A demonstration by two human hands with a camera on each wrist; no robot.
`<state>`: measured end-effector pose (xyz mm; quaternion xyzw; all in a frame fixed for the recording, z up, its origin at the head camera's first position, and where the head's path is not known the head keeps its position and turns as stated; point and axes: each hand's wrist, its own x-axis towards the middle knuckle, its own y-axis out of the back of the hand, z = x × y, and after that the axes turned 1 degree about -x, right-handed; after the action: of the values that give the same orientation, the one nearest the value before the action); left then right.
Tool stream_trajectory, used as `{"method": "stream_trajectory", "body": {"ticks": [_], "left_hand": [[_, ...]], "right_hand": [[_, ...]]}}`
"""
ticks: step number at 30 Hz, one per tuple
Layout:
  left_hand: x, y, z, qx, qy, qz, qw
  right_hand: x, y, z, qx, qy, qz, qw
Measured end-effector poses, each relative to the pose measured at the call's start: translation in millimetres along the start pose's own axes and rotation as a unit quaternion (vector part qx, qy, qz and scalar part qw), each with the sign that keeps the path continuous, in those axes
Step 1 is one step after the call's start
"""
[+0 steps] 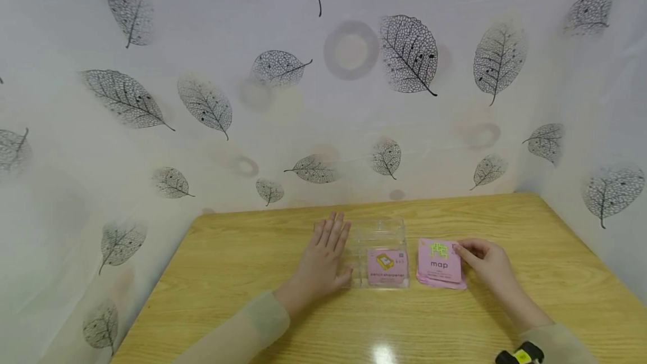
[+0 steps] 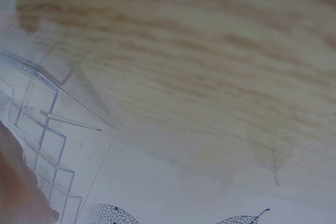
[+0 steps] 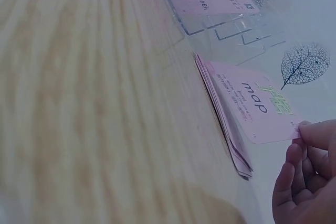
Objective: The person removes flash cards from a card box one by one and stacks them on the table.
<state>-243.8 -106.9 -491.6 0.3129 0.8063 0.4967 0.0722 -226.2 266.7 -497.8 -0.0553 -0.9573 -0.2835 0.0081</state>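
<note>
My left hand (image 1: pixel 323 263) lies with straight fingers on the left part of a clear plastic box (image 1: pixel 380 226) with stepped compartments. In the box's front right compartment sits a pink pencil sharpener card (image 1: pixel 388 280). Beside the box on the right is a small stack of pink cards (image 1: pixel 445 283). Thumb and fingers of my right hand (image 1: pixel 489 267) pinch the right corner of the top one, the map card (image 1: pixel 438 270). In the right wrist view this map card (image 3: pixel 236 98) tilts up from the stack at the pinched corner. The left wrist view shows only an edge of my left hand (image 2: pixel 18 182).
Everything rests on a wood-grain table (image 1: pixel 227 274). Behind and at both sides hangs a pale cloth (image 1: pixel 227 16) printed with dark leaves. A black and yellow strap (image 1: pixel 523 354) shows by my right sleeve (image 1: pixel 553 344).
</note>
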Motion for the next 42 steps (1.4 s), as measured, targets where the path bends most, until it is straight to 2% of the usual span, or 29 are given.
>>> {"method": "stream_trajectory", "body": {"ticks": [11, 21, 42], "left_hand": [[0.2, -1.6, 0.0, -0.003, 0.000, 0.003, 1.0000], [-0.9, 0.6, 0.1, -0.004, -0.001, 0.004, 1.0000], [-0.5, -0.4, -0.2, -0.013, 0.001, -0.005, 0.9999]], "right_hand": [[2.8, 1.6, 5.6, -0.022, -0.004, 0.017, 1.000], [8.2, 3.6, 8.1, -0.036, -0.019, 0.009, 0.999], [11.5, 2.9, 12.2, -0.053, 0.001, 0.011, 0.999]]}}
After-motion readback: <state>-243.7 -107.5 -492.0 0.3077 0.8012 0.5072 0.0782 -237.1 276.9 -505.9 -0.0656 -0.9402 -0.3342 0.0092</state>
